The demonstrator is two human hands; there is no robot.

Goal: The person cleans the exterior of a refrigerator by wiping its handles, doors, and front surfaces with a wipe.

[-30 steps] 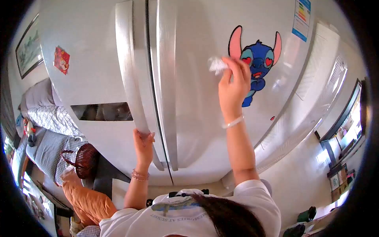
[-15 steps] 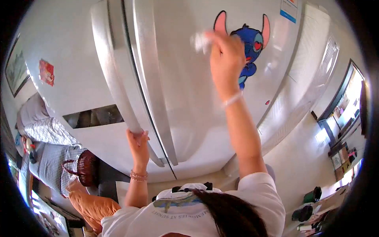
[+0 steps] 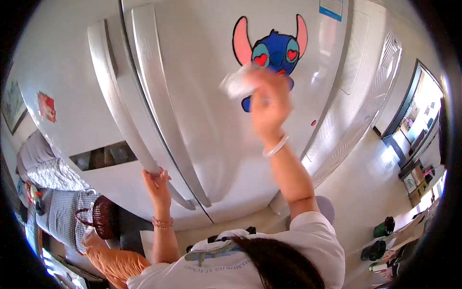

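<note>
A white double-door refrigerator (image 3: 207, 144) fills the middle of the view. My left hand (image 3: 156, 184) is wrapped round the lower part of the left door's long handle (image 3: 113, 96). Blurred by motion, my right hand (image 3: 272, 103) pinches a crumpled white tissue (image 3: 237, 83) in front of the right door. Behind that hand is a blue cartoon sticker (image 3: 276, 45) with pink ears, its lower body partly covered. Whether the tissue touches the door cannot be made out. Both doors are closed.
At the left stand a sofa (image 3: 60, 212) and a dark red woven basket (image 3: 102, 216). A red sticker (image 3: 46, 107) is on the left door. White ribbed panels (image 3: 358, 82) stand beside the refrigerator at the right. Dark pots (image 3: 384, 227) are at the lower right.
The view has shifted, so the refrigerator sits further left and tilted. My right hand with the tissue has moved down the sticker, uncovering its face. My left hand stays on the handle.
</note>
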